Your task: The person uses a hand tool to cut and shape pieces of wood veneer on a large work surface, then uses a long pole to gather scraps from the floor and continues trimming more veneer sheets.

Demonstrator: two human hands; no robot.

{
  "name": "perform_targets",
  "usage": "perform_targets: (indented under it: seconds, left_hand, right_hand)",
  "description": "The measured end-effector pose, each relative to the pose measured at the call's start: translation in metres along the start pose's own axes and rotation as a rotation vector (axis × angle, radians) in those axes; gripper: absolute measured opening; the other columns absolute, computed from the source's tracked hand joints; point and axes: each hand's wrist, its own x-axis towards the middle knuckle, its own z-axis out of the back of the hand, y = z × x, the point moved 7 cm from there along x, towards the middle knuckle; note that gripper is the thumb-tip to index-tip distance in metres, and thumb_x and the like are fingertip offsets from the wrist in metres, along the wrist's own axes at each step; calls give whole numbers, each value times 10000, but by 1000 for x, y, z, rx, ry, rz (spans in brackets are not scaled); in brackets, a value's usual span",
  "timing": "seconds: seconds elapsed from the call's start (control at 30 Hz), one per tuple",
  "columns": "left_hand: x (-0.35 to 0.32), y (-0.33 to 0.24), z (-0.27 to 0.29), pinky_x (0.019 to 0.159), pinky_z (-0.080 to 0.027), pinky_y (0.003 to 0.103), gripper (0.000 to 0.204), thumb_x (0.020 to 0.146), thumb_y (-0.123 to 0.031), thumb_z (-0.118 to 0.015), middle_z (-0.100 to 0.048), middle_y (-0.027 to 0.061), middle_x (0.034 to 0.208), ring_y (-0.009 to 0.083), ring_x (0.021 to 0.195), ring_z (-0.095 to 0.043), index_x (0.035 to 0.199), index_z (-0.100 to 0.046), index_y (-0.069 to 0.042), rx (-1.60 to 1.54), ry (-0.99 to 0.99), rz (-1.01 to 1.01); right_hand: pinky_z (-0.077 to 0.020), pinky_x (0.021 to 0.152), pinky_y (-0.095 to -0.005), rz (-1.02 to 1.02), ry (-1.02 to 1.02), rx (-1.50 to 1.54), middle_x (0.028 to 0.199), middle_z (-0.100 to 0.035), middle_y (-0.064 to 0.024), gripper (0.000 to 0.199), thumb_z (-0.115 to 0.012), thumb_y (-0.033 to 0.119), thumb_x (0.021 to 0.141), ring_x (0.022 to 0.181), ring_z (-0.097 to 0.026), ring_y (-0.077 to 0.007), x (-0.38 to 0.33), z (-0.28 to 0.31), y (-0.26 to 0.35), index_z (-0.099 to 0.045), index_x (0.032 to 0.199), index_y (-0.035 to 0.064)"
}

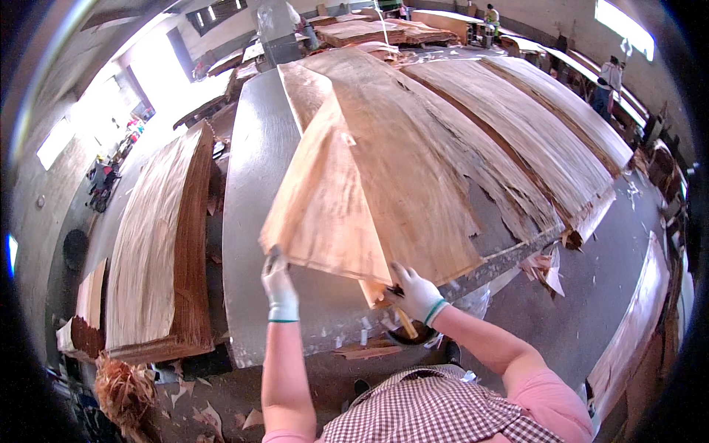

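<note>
A large, thin wood veneer sheet (325,199) is lifted and folded over at its left part, above a wide grey table (255,155). My left hand (281,289), in a white glove with a green cuff, is closed on the near left corner of the raised flap. My right hand (417,295), gloved the same way, is closed at the near edge, by the flap's right corner. The rest of the sheet (406,170) lies flat to the right and far side. Just below my right hand, a yellowish handle (405,323) rises from a dark bowl (413,336).
Layered veneer sheets (509,125) cover the table's right part. A tall veneer stack (151,251) stands on the left, with a shredded fibre bundle (124,391) near it. Torn scraps (545,269) hang at the right edge. A person (608,81) stands far right.
</note>
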Motion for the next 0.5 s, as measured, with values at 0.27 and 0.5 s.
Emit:
perform_targets:
  seconds: [0.27,0.5]
  left_hand:
    - [14,-8,228,928,-364,349,385,882,-180,-551,-564,39,1167,180,1012,-507,1254,-542,-81,-65,-230,240]
    - [-23,-5,269,922,-394,358,385,888,-92,-471,-517,45,1290,187,1085,-505,1266,-543,-85,-91,-296,150]
  right_hand:
    - [-504,776,-450,-277,31,-117,1166,-511,-274,806,-596,413,815,906,-615,-393,-44,-109,-21,-203,1434,78]
    - [-495,795,-450,-265,117,-138,1018,-611,-264,705,-594,298,774,933,-613,-379,-28,-121,-19,-308,1372,57]
